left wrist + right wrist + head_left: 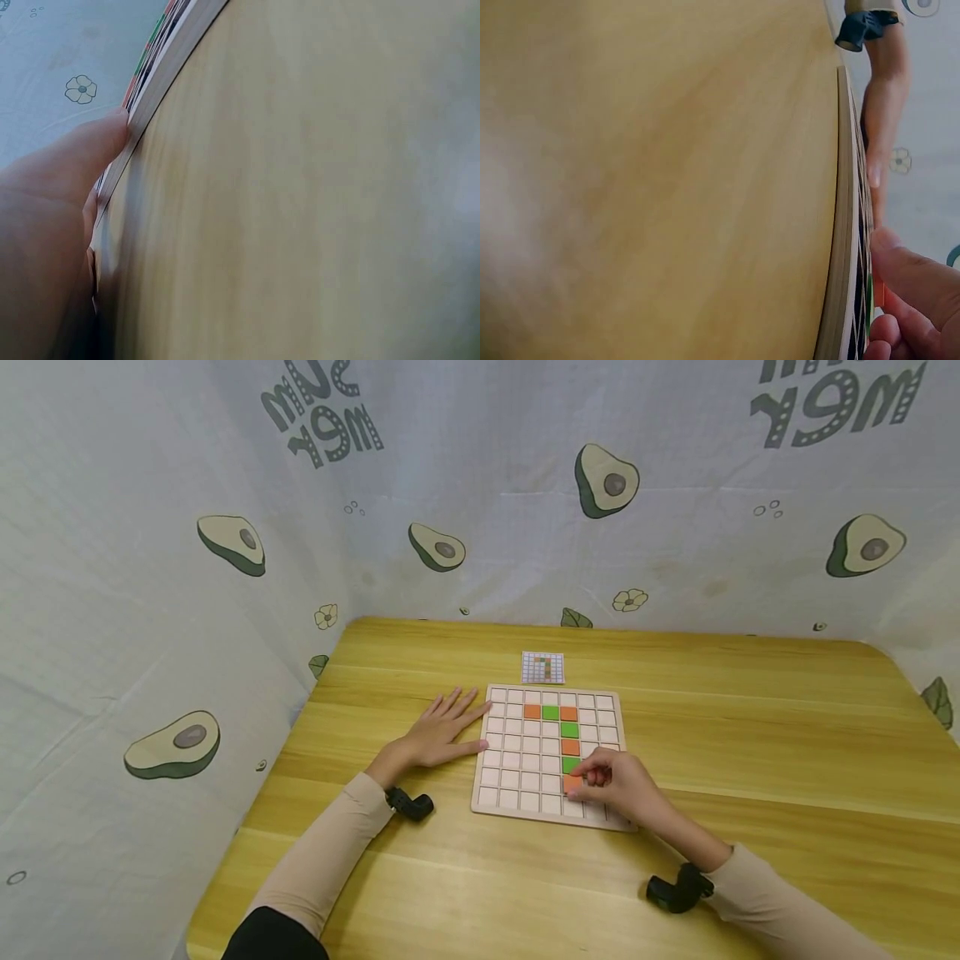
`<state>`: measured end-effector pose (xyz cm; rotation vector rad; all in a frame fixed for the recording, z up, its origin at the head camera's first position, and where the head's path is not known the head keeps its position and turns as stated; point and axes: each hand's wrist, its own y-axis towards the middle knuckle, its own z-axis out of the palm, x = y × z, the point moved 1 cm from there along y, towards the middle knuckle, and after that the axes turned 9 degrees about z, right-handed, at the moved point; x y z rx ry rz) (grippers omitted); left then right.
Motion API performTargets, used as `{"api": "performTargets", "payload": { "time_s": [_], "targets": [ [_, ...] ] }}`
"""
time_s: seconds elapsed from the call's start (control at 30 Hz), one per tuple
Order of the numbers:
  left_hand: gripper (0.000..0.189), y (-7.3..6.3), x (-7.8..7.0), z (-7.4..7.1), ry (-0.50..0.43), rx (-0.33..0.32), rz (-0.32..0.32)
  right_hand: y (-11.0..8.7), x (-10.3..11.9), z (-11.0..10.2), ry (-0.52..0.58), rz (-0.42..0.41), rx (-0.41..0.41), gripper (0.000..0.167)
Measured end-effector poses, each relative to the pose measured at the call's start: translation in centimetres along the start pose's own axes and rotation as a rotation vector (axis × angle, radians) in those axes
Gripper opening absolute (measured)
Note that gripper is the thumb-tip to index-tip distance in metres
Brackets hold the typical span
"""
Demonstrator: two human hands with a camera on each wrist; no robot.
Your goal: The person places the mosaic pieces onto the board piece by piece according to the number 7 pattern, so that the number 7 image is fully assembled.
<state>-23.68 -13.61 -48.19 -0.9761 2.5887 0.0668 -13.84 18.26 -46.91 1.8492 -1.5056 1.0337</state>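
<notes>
A light wooden grid board (510,778) lies flat on the table. Orange and green square tiles form a short row near its top, then run down one column. My right hand (618,782) reaches over the board's lower right, thumb and finger pinching an orange tile (572,784) at the bottom of that column, just below a green tile (571,765). In the right wrist view the orange tile (878,292) shows between thumb and fingers. My left hand (437,735) rests spread on the table, with thumb and index fingertips at the board's left edge.
A small pattern card (543,667), printed with a coloured grid, lies just beyond the board's far edge. The yellow wooden table (757,727) extends around the board. A white curtain with avocado prints (510,585) hangs behind and to the left.
</notes>
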Motion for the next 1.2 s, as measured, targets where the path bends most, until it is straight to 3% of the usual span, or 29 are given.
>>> {"api": "performTargets", "payload": {
  "time_s": [0.87, 1.07, 1.2],
  "targets": [
    [0.073, -0.1, 0.1, -0.1, -0.012, -0.008, 0.012, 0.3, 0.1, 0.1, -0.02, -0.005, 0.002, 0.023],
    [0.073, 0.0, 0.1, -0.1, -0.029, -0.006, 0.013, 0.2, 0.2, -0.7, 0.038, -0.019, 0.003, 0.021],
    [0.074, 0.0, 0.3, -0.1, -0.034, 0.007, 0.01, 0.4, 0.2, -1.9, 0.033, -0.014, -0.051, 0.022]
  ]
}}
